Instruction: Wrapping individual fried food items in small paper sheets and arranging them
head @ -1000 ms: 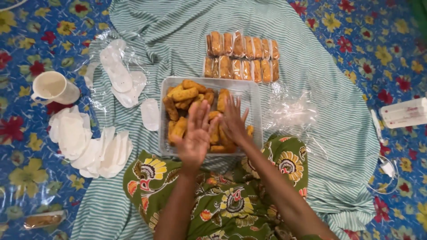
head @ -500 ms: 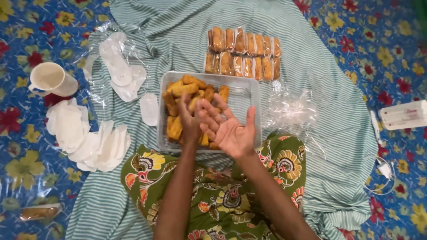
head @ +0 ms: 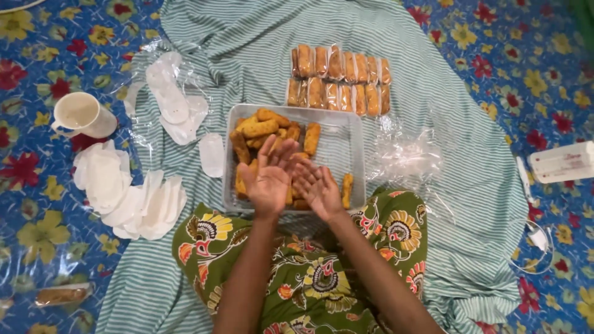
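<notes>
A clear plastic tray (head: 346,127) of golden fried rolls (head: 258,128) sits on a green striped cloth in front of my lap. My left hand (head: 267,179) and my right hand (head: 320,188) hover together over the tray's near half, palms turned up, fingers spread, holding nothing. The hands touch or nearly touch at the fingers. Several rolls lie under them, partly hidden. Beyond the tray lie two rows of wrapped rolls (head: 339,79) in clear plastic.
A white mug (head: 80,115) stands at the left on the flowered mat. White paper liners (head: 127,195) and clear wrappers (head: 173,102) lie left of the tray, a heap of clear bags (head: 405,151) at its right. A white box (head: 563,162) lies far right.
My hands have been rubbing and turning over the tray. The right palm turned upward, then drew closer to the left hand, and both now face up side by side.
</notes>
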